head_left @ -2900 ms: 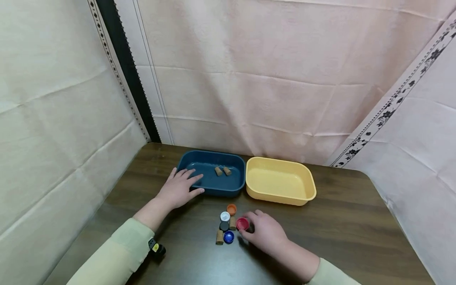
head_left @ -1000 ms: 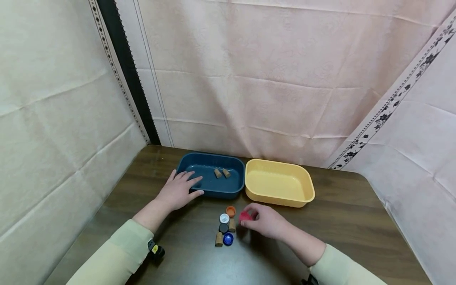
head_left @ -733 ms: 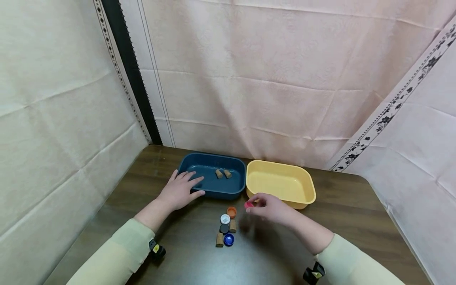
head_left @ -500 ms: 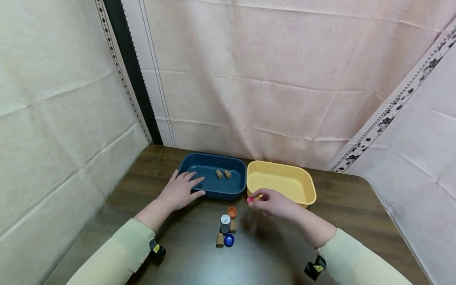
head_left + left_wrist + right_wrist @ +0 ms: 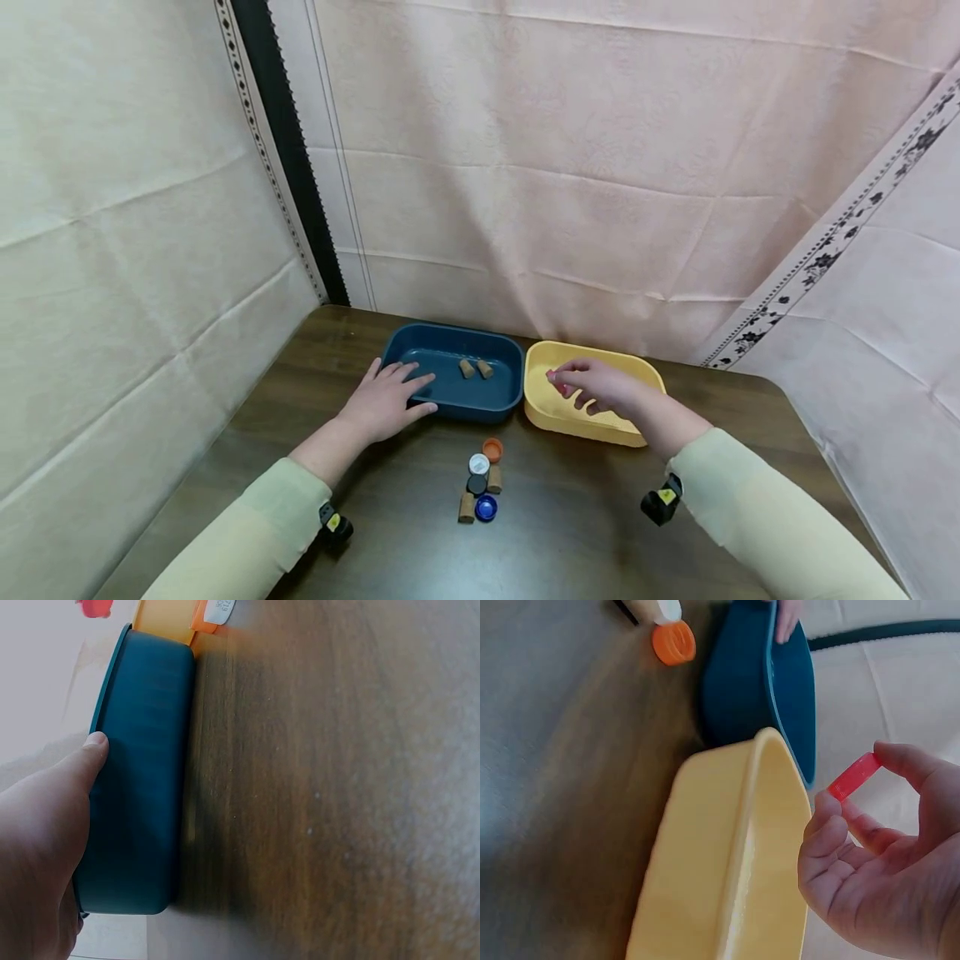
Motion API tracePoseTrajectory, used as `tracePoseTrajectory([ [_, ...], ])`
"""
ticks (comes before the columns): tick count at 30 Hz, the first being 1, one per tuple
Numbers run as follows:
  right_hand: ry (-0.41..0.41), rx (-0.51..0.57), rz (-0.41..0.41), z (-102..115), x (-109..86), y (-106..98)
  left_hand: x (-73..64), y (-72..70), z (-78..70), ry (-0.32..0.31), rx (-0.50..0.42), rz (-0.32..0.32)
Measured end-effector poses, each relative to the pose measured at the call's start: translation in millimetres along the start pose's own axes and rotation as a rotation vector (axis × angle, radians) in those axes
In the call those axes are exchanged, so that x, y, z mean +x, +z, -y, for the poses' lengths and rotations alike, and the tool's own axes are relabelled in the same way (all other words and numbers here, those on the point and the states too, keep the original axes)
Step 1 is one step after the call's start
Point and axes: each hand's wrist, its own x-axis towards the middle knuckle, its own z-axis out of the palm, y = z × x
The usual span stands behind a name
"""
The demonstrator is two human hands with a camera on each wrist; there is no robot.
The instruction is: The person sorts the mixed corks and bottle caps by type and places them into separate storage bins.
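Observation:
Between thumb and fingertips my right hand pinches a red bottle cap, held edge-on in the right wrist view. Hand and cap are over the yellow plastic tub. My left hand rests with spread fingers on the near left rim of the dark blue tub; the left wrist view shows its thumb against that rim. Two corks lie inside the blue tub. Nearer on the table are an orange cap, a white cap, a black cap, a blue cap and two more corks.
Both tubs stand side by side near the back of the brown wooden table. A pale cloth hangs behind the table, with more cloth at both sides. Small wrist cameras sit at both sleeves.
My right hand has picked the red cap up from the group on the table and carried it up and right over the yellow tub. The left hand has stayed at the blue tub.

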Motion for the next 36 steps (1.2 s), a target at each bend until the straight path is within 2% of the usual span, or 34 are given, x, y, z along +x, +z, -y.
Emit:
tracePoseTrajectory([
  [7,0.036,0.002,-0.008,3.3,20.8,-9.5,-1.9,1.7,3.5,-0.005,-0.009,0.001],
  [16,0.072,0.01,-0.018,-9.3,54.1,6.6,-5.7,4.3,6.6,-0.006,-0.014,0.018],
  [23,0.088,-0.012,-0.075,-25.1,77.4,13.9,-1.7,5.5,6.5,-0.007,-0.012,0.009],
  [30,0.111,-0.152,-0.19,-35.8,93.6,7.6,5.6,6.5,5.0,0.012,-0.019,0.002],
  [36,0.097,-0.345,-0.264,-38.0,100.2,10.5,6.8,7.9,5.9,0.008,-0.004,0.003],
])
